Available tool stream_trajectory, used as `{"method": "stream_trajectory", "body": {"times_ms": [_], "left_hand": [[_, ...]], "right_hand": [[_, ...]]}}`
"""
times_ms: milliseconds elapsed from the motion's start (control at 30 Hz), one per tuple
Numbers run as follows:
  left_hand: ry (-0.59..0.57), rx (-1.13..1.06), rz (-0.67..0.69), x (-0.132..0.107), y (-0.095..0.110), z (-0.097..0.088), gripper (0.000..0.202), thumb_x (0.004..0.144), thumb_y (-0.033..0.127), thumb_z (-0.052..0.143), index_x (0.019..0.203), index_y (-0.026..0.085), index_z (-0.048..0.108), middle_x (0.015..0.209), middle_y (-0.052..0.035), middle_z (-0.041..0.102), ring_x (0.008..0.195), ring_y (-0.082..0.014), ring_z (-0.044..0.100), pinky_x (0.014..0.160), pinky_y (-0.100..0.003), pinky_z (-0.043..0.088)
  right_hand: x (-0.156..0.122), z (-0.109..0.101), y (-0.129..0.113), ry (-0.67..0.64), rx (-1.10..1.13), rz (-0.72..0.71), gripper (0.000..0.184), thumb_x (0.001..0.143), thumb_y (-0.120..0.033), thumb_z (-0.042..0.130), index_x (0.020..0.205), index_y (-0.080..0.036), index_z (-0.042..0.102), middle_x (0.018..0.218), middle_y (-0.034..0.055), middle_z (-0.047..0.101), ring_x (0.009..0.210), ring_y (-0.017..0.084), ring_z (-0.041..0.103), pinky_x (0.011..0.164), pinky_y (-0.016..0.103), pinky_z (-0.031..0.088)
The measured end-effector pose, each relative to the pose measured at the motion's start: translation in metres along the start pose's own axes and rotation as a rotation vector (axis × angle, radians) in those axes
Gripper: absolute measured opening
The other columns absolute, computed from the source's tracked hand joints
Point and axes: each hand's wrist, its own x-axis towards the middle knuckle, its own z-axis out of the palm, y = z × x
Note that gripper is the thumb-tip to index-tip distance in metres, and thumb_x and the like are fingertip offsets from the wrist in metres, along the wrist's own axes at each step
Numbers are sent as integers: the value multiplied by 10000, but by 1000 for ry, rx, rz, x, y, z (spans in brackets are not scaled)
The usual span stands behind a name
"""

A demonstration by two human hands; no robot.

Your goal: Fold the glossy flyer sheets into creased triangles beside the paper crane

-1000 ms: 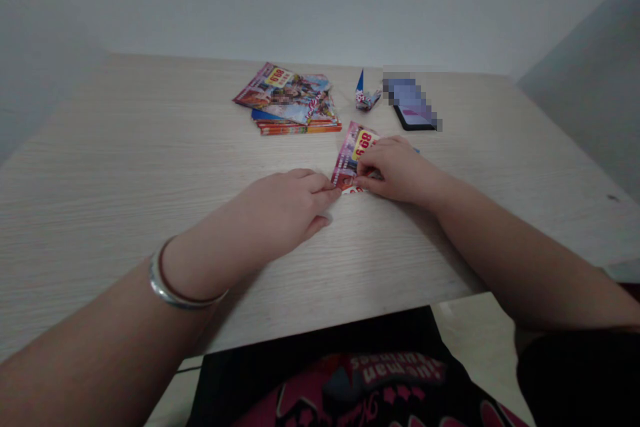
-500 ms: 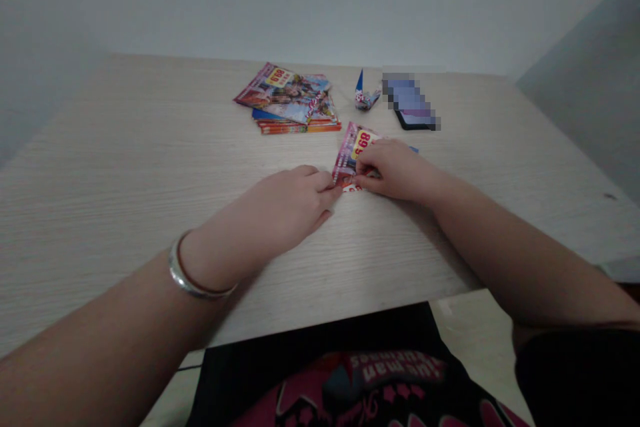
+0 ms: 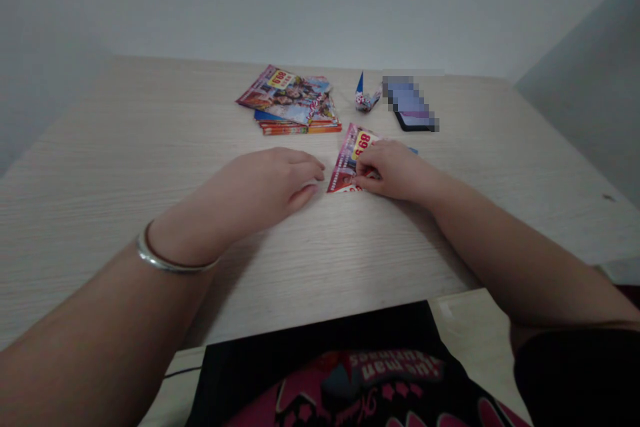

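Both hands are over the table point(image 3: 125, 147), well within my view from the head camera. I see the left hand point(image 3: 275, 180) just to the left of the folded paper point(image 3: 345, 160), apart from it and holding nothing, its fingers together and slightly bent, the thumb a little away from them. From here I can't judge whether its fingertips touch the tabletop. The right hand point(image 3: 393, 167) is on the paper, fingers curled and thumb near the index finger; whether it pinches the sheet or only presses it down, I cannot tell.

That paper lies on the table between the two hands, its right part hidden from me under the right hand. I can make out a pink border, a yellow patch with red figures and a sharp corner pointing toward the left hand. A scrap of blue shows past the right knuckles.

Farther back I have a stack of leaflets point(image 3: 287, 97), the top one skewed, then a folded paper bird point(image 3: 365, 104) with a blue point standing up, and a phone point(image 3: 413, 107) lying flat to its right, partly pixelated. A silver bracelet point(image 3: 165, 263) circles the left wrist.
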Motion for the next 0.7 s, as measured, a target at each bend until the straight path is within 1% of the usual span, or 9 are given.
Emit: {"method": "stream_trajectory", "body": {"times_ms": [33,100,200,267,367,467,567,633,700], "left_hand": [[-34,0,21,2,2,1,369,1057,278,419,1182,175,751,1184,-108,770,1099,-245,713,1027,-401,523],[-55,-4,66,4,6,3,365,1073,291,428,1237,183,736,1255,-99,760,1162,-241,699,1070,-392,509],[-53,32,124,5,10,10,367,1087,296,448,1310,189,719,1308,-96,748,1199,-245,687,1105,-401,499],[-44,92,142,4,11,14,379,1086,322,475,1354,183,704,1303,-118,740,1181,-274,686,1077,-438,518],[-27,159,152,5,15,19,383,1088,350,488,1340,170,713,1257,-141,734,1165,-307,677,1041,-482,535],[-38,158,144,6,20,21,371,1089,314,479,1326,145,710,1355,-152,702,1229,-300,662,1079,-470,527],[-67,121,130,7,24,19,384,1063,305,537,1364,114,679,1487,-157,641,1367,-300,599,1176,-452,476],[-81,112,125,6,25,18,432,1029,344,603,1376,95,666,1506,-162,631,1455,-331,527,1242,-473,415],[-88,121,119,6,26,16,481,1005,389,643,1374,81,662,1505,-174,630,1505,-363,470,1269,-495,380]], "right_hand": [[0,0,0,4,4,0,236,956,-398,643,850,-205,728,868,71,732,823,218,600,735,348,356],[0,0,0,9,10,4,213,950,-380,643,856,-211,732,865,71,734,831,225,609,737,352,361],[1,1,-1,11,13,7,197,947,-366,643,859,-215,735,875,66,739,834,222,610,741,352,368],[2,1,-3,16,16,10,194,947,-364,645,859,-217,735,881,63,742,831,218,604,739,349,368],[1,-1,-4,26,24,25,210,948,-377,654,844,-212,732,854,57,734,798,208,583,719,344,349],[0,-4,1,36,43,57,238,939,-407,678,839,-199,731,831,59,713,764,199,559,694,335,332],[-1,-3,12,109,78,92,249,901,-421,732,833,-182,713,842,63,694,775,200,560,706,325,355],[1,0,18,182,136,139,219,885,-387,756,832,-183,699,852,54,684,796,199,577,722,318,382],[4,5,20,251,192,160,176,891,-357,750,890,-186,709,920,64,693,856,211,604,763,322,423]]}}
